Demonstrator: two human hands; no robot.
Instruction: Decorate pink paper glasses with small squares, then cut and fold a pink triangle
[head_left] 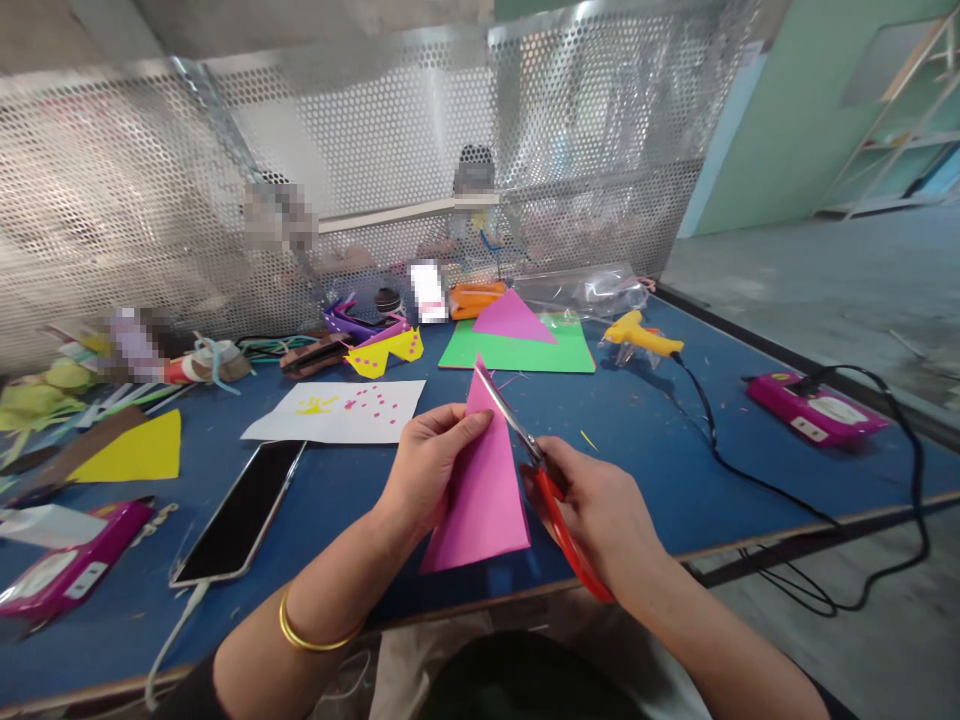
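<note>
A tall, narrow triangle of pink paper [487, 500], seemingly folded, is pinched in my left hand [435, 460], thumb on top. My right hand [600, 510] grips red-handled scissors [559, 530]. Their metal blades point up and left, lying along the right edge of the pink paper near its tip. How far the blades are apart is hard to make out. Beyond my hands, another pink triangle [514, 317] rests on green sheets [465, 350]. A white sheet [281, 425] with small pink and yellow paper bits lies left of my left hand.
A charging phone [240, 515] and a purple power strip [82, 570] lie at left, near yellow paper [139, 455]. A yellow paper mask [382, 355] lies farther back. At right are a yellow glue gun [645, 335] and another purple power strip [814, 410] with black cords. Perforated metal [390, 120] borders the back.
</note>
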